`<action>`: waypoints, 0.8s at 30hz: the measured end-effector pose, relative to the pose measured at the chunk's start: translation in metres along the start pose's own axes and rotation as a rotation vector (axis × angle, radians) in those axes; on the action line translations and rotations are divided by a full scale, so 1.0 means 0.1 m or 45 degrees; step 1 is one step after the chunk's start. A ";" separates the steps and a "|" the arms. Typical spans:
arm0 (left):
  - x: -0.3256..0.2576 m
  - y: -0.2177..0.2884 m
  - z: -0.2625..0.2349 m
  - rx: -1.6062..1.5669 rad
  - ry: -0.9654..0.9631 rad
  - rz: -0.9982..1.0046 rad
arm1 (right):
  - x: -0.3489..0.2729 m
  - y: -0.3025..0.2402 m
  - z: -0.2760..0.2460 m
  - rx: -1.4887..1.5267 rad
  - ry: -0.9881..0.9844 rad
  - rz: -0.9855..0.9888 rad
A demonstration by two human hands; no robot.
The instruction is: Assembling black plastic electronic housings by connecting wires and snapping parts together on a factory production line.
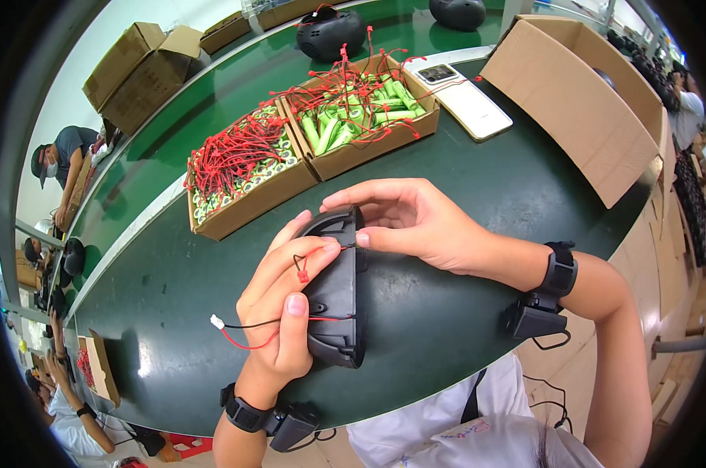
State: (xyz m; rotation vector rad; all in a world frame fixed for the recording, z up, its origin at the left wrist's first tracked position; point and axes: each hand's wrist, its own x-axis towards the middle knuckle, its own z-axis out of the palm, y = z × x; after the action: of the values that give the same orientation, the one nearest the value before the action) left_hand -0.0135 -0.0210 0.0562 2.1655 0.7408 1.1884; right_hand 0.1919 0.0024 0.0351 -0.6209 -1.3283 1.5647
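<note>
A black half-round plastic housing (333, 288) is held on edge over the green table. Wrapped round its left side is my left hand (279, 292), closed on it. Red and black wires pass through the housing. One pair ends in a small red connector (304, 275) by my left fingers; another ends in a white connector (217, 320) sticking out to the left. My right hand (403, 222) grips the upper right rim, its thumb at the edge where the upper wires come through. Its fingertips are partly hidden behind the housing.
Beyond my hands, two cardboard boxes (315, 173) contain green cylindrical batteries with red-tipped wires. A white phone (470, 105) lies beside them, left of an open carton (571, 101). Black rounded housings (331, 35) stand on the far green surface (247, 78). Other people (68, 160) work at the left.
</note>
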 end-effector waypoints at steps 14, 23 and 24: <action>-0.02 0.12 0.00 0.099 0.087 0.008 | -0.08 -0.61 -0.10 -0.575 0.124 -0.355; -0.12 0.12 0.01 0.065 0.131 -0.016 | -0.33 -2.54 -1.77 -1.517 0.757 -0.337; -0.09 0.12 0.04 0.042 0.121 0.003 | -0.50 -2.72 -2.13 -1.773 0.768 -0.263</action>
State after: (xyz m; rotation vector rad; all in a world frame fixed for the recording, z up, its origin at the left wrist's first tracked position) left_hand -0.0121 -0.0364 0.0581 2.1495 0.8032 1.2960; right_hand 0.4846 0.0415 0.2220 -1.5453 -1.7491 0.0128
